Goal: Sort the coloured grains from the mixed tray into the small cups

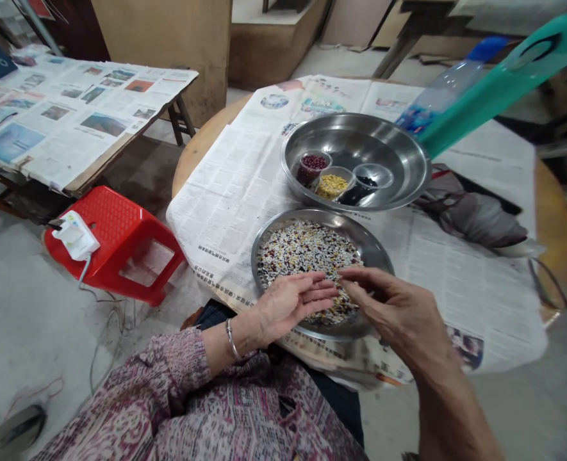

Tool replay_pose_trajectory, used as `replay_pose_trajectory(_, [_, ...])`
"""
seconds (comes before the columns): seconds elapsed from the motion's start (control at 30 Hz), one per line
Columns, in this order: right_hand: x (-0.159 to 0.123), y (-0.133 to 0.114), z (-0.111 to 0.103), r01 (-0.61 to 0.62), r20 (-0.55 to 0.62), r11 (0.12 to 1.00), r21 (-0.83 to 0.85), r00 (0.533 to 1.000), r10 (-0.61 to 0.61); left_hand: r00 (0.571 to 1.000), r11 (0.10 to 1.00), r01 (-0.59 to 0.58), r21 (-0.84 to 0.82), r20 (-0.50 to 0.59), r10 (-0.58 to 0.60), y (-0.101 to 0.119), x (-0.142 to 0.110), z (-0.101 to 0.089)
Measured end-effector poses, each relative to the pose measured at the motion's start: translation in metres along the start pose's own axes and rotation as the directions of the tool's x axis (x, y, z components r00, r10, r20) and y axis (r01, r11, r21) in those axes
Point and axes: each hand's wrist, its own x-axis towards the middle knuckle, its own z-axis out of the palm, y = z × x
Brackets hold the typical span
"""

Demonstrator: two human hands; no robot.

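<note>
Left hand (283, 308): you spread it palm-up above mixed grains (307, 248).
Right hand (401, 314): curled nearby, can't tell if your grip pinches.

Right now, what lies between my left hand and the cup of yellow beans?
From your left hand to that cup, the head view shows mixed grains, the far rim of the front bowl, then the near rim of the rear basin.

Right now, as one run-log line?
left hand: open, palm up | right hand: fingers bent, near left hand | below: grain mix in steel bowl | beyond: larger basin holding three cups
</note>
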Motion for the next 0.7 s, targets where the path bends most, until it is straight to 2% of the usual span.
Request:
replay_pose_trajectory(0.07, [0.001,0.003,-0.001,-0.019,0.026,0.999,0.030,0.999,0.018,1.000,1.000,0.003,-0.003,-0.006,-0.003,0.000,0.001,0.000])
replay_pose_trajectory(0.1, [0.003,0.006,-0.002,-0.022,-0.015,1.000,-0.014,1.000,0.021,1.000,1.000,0.003,-0.005,-0.012,-0.003,0.000,0.001,0.000])
replay_pose_trajectory(0.2, [0.010,0.019,-0.001,0.005,-0.173,0.952,-0.308,0.983,-0.061,1.000,1.000,-0.009,-0.011,-0.020,0.009,0.000,0.002,0.000])
replay_pose_trajectory(0.27, [0.015,0.026,0.001,0.055,-0.164,0.875,-0.481,0.975,-0.151,1.000,1.000,-0.021,-0.013,-0.007,0.021,0.001,0.003,-0.001])
replay_pose_trajectory(0.37, [0.018,0.029,0.007,0.130,-0.076,0.788,-0.602,0.973,-0.218,0.999,1.000,-0.029,-0.010,0.016,0.029,0.000,0.003,-0.001])
replay_pose_trajectory(0.5, [0.018,0.027,0.013,0.154,-0.028,0.722,-0.674,0.972,-0.234,0.998,0.999,-0.040,-0.017,0.049,0.041,0.000,0.002,-0.002])
replay_pose_trajectory(0.7, [0.014,0.029,0.009,0.112,-0.097,0.796,-0.595,0.973,-0.210,0.997,1.000,-0.020,-0.022,0.077,0.022,0.001,0.004,-0.005])
